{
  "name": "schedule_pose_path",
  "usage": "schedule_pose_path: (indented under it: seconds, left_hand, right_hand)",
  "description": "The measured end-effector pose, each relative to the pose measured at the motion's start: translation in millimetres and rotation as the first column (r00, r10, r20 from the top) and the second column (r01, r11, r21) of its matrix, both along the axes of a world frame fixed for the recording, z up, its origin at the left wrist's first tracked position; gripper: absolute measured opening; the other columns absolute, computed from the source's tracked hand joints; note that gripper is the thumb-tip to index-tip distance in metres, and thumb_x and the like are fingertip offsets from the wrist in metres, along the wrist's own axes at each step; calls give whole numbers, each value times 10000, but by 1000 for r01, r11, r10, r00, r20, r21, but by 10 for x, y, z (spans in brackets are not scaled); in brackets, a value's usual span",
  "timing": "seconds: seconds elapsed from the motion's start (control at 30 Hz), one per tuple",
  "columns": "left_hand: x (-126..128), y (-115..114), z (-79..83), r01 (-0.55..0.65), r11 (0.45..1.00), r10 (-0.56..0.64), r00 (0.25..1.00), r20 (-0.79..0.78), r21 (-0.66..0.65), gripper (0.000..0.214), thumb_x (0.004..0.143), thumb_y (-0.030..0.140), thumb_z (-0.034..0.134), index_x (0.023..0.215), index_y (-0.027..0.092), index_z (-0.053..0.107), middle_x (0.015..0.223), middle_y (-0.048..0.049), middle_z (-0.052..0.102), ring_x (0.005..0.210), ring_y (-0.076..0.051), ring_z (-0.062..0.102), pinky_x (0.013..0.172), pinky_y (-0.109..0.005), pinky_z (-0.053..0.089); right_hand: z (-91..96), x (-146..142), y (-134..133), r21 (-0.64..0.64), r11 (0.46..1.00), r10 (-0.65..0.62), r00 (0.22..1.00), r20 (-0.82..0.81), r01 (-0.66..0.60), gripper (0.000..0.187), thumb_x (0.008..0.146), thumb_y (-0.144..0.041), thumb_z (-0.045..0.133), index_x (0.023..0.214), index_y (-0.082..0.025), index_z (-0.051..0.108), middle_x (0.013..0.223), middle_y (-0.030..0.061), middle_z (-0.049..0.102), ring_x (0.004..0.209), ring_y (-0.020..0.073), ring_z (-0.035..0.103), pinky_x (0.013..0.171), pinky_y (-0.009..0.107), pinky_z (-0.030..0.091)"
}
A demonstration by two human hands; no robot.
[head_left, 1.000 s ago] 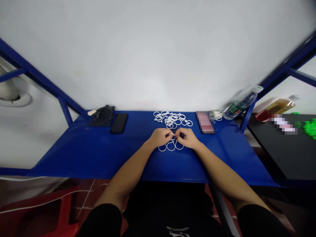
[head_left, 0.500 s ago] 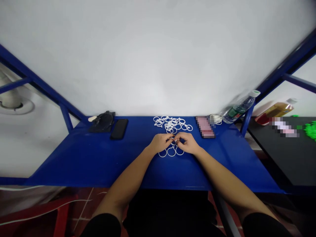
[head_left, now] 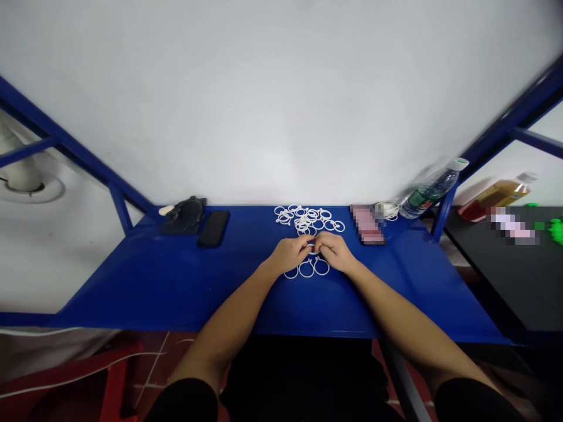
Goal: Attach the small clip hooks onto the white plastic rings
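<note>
My left hand (head_left: 290, 254) and my right hand (head_left: 336, 252) meet above the blue table (head_left: 176, 293). Between them is a white ring (head_left: 314, 252), like a curtain ring, pinched by the fingertips of both. My fingers cover much of it. Just below the hands, three more white rings (head_left: 307, 269) lie flat in a row, small nubs on their upper edges; the left wrist partly covers the leftmost. Beyond my fingertips, a loose pile of white rings (head_left: 303, 221) lies near the wall, several of them overlapping.
A black phone (head_left: 213, 228) and a crumpled black bag (head_left: 187, 217) lie at the back left. To the right are a phone with a pink screen (head_left: 368, 225), a coiled white cable (head_left: 387, 211) and a leaning water bottle (head_left: 428, 193). Blue metal posts (head_left: 119, 205) flank the table.
The ring between my fingers has turned and shows lower between the hands. My right fingers have curled in slightly. The row of three and the pile lie as before; the view has shifted slightly.
</note>
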State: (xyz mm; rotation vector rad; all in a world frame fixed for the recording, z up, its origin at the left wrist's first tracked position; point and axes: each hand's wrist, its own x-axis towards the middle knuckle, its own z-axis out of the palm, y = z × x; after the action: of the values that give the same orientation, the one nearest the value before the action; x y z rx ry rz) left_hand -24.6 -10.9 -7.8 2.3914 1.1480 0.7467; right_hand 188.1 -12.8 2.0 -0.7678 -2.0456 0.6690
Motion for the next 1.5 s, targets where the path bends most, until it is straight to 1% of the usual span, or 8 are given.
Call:
schedule_pose_path:
  seconds: [0.2,0.33,0.5,0.7,0.87,1.13,1.37,1.5]
  left_hand:
    - [-111,67,48,-84,996,83,992,94,6,410,1043,303,575,1440,204,582,855,-4,766,755,-155,721,750,-256,522]
    - [-159,89,76,-86,996,84,990,115,4,293,1065,293,513,1269,202,702,993,-41,796,865,-168,748,835,-282,555]
    - [-124,59,60,-11,1000,9,996,85,23,274,1058,307,515,1186,217,740,1160,-49,792,1057,-195,746,939,-328,568]
    - [-118,52,72,-29,999,27,997,76,26,191,996,250,568,999,206,754,956,-29,786,856,-159,722,808,-287,544]
    - [-144,85,75,-11,999,8,995,99,34,194,973,194,529,916,196,714,891,-31,750,844,-167,675,823,-312,521]
    - [-80,63,53,54,998,-56,996,75,29,274,1012,361,610,1207,191,701,1141,-79,743,1075,-230,654,987,-398,510]
    - [5,28,8,122,991,-122,992,15,-48,196,931,351,738,1067,210,753,913,-32,765,901,-206,685,888,-357,531]
    - [-13,21,32,55,996,-53,998,33,-76,189,949,352,714,1066,212,766,897,-30,769,843,-193,694,833,-337,533]
  right_hand:
    - [-66,129,73,27,981,-192,980,47,191,490,880,-151,566,1361,-242,586,1204,86,677,838,198,664,833,395,565]
    - [-170,274,246,-47,870,-482,866,135,491,339,910,-226,605,1243,-214,668,1245,112,645,725,174,634,758,385,576]
    - [-284,333,341,-4,794,-583,765,274,607,342,915,-289,662,1248,-218,687,1244,122,647,881,230,676,793,379,582]
    - [-374,366,377,57,815,-563,764,315,577,364,875,-194,666,1238,-221,691,1062,100,695,893,242,671,787,354,564]
    - [-407,455,466,-27,829,-543,814,205,559,458,836,-125,586,1282,-203,659,915,48,696,753,205,628,745,349,546]
    - [-216,290,320,-38,872,-489,872,-24,488,323,944,-254,556,1228,-228,708,949,46,649,743,184,599,747,350,533]
    - [-148,143,168,10,921,-391,920,22,390,227,1011,-349,568,1099,-239,746,903,53,705,772,195,632,771,347,531]
    - [-153,131,158,-29,949,-313,949,40,314,228,1007,-316,550,1121,-247,736,977,50,760,814,194,681,783,344,537]
